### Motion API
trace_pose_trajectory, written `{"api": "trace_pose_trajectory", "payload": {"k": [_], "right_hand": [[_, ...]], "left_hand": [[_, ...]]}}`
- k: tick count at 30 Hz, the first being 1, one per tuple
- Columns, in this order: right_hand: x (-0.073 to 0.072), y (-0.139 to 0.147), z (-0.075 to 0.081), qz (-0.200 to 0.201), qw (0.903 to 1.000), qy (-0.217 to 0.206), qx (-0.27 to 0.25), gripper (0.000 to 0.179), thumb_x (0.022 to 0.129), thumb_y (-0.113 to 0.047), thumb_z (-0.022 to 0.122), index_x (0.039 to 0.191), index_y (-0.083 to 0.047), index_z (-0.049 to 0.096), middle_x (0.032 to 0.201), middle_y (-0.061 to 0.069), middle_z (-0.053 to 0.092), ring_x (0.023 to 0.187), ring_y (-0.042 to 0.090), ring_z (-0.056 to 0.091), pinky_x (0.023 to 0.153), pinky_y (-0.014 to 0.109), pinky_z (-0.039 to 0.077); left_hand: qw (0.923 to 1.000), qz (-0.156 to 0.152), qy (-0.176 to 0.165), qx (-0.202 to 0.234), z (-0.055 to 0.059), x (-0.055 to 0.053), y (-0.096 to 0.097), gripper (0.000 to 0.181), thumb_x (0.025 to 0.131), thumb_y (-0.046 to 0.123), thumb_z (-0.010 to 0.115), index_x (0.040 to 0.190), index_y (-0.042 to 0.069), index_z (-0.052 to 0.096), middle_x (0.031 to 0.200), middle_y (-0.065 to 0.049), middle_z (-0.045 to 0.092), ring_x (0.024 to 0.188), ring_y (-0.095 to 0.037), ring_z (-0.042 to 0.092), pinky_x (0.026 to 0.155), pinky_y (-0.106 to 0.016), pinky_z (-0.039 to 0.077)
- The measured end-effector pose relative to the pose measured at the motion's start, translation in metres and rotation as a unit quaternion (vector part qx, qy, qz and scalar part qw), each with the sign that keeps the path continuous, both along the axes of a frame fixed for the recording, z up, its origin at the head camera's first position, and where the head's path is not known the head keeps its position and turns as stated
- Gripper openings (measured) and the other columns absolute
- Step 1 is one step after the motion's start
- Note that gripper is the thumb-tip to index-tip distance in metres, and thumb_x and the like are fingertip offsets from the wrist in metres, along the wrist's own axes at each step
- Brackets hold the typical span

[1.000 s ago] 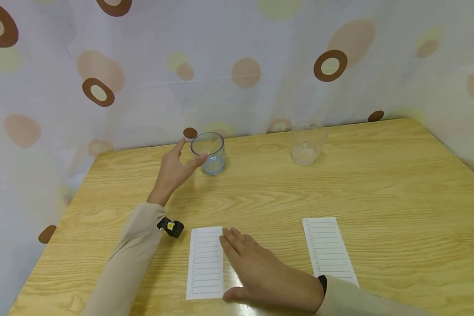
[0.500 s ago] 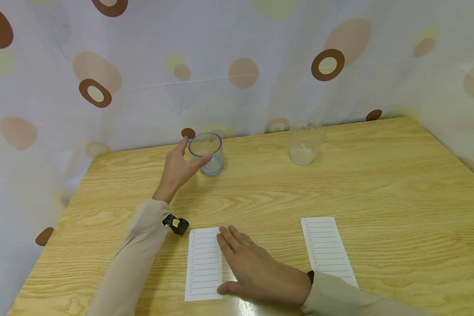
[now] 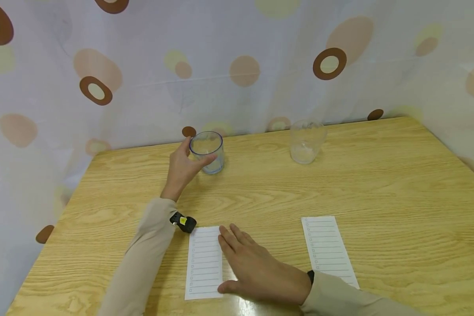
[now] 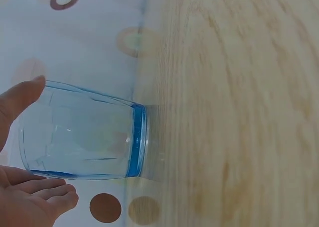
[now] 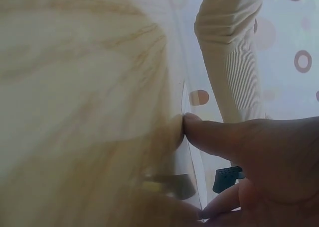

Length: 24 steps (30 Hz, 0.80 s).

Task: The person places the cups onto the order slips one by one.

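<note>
A clear drinking glass (image 3: 212, 163) with a blue rim stands upright at the back left of the table. My left hand (image 3: 183, 164) holds it from the left, thumb on the near side and fingers on the far side. In the left wrist view, the thumb meets the glass (image 4: 84, 132) at its rim and the fingers lie along the opposite side; its blue base is at the tabletop. My right hand (image 3: 256, 272) lies with straight fingers at the right edge of a lined paper slip (image 3: 204, 263), its fingertips and thumb touching that edge.
Another clear glass (image 3: 305, 147), colourless, stands at the back right. A second lined slip (image 3: 328, 245) lies right of my right hand, partly under the sleeve. A spotted curtain (image 3: 237, 70) hangs behind the wooden table (image 3: 399, 197).
My left hand has moved right, closing in around the blue-rimmed glass. The right hand has shifted slightly left at the slip's edge. Both glasses stay where they were.
</note>
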State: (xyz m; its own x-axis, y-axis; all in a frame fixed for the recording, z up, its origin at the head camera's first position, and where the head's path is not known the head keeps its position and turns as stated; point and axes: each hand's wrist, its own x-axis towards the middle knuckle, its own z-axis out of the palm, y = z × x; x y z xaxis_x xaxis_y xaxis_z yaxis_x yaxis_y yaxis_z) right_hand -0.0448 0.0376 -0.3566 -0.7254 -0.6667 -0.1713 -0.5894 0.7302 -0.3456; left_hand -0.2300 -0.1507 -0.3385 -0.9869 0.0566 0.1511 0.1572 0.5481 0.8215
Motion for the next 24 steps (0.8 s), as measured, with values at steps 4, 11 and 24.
{"api": "trace_pose_trajectory", "payload": {"k": [4, 11, 24], "right_hand": [[0.0, 0.0, 0.001, -0.002, 0.9999, -0.009, 0.005, 0.093, 0.086, -0.054, 0.064, 0.15, 0.002, 0.028, 0.16, 0.016, 0.015, 0.146, 0.034, 0.012, 0.116, 0.045, 0.022], [-0.001, -0.001, 0.001, 0.001, 0.9998, -0.013, 0.013, 0.093, 0.086, -0.055, 0.064, 0.15, 0.002, 0.027, 0.16, 0.015, 0.014, 0.146, 0.034, 0.011, 0.115, 0.046, 0.022], [-0.002, -0.002, 0.0, 0.005, 0.9995, -0.021, 0.02, 0.094, 0.086, -0.057, 0.063, 0.15, 0.001, 0.028, 0.16, 0.014, 0.015, 0.146, 0.033, 0.011, 0.115, 0.045, 0.022]], "left_hand": [[0.9999, 0.004, 0.014, 0.008, -0.003, -0.001, 0.002, 0.097, 0.078, 0.041, 0.079, 0.15, 0.001, 0.028, 0.15, -0.017, 0.036, 0.137, -0.035, 0.037, 0.11, -0.045, 0.034], [0.9982, 0.006, 0.046, 0.038, -0.008, -0.005, 0.004, 0.084, 0.076, 0.034, 0.083, 0.143, 0.001, 0.043, 0.139, -0.022, 0.05, 0.128, -0.037, 0.048, 0.105, -0.045, 0.041], [0.9946, 0.001, 0.056, 0.087, -0.011, -0.006, 0.001, 0.077, 0.074, 0.025, 0.085, 0.137, -0.002, 0.049, 0.134, -0.023, 0.054, 0.126, -0.035, 0.051, 0.104, -0.037, 0.043]]}}
